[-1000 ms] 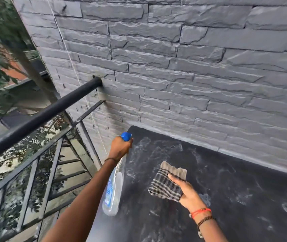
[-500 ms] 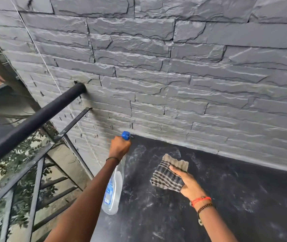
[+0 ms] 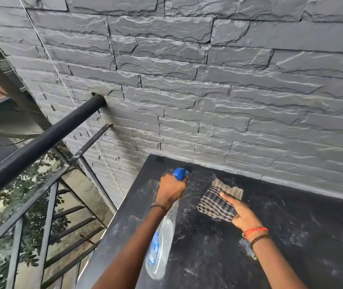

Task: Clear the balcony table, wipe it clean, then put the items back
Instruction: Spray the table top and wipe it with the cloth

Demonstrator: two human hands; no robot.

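A black table [image 3: 218, 257] stands against a grey stone wall, its top smeared with pale streaks. My left hand [image 3: 171, 190] grips the neck of a clear spray bottle [image 3: 161, 247] with a blue nozzle, held above the table's left part with the nozzle aimed toward the wall. My right hand [image 3: 240, 212] presses a checked cloth [image 3: 214, 203] flat on the table top, fingers straight over it. Red and beaded bands circle my right wrist.
The grey stone wall [image 3: 208, 90] runs close behind the table. A black metal railing [image 3: 41, 142] with bars borders the table's left side, with foliage and a drop beyond it.
The view has shifted, so the table and both hands sit further right in the frame. The bottle now hangs over the table rather than its left edge. The cloth stays under my right hand.
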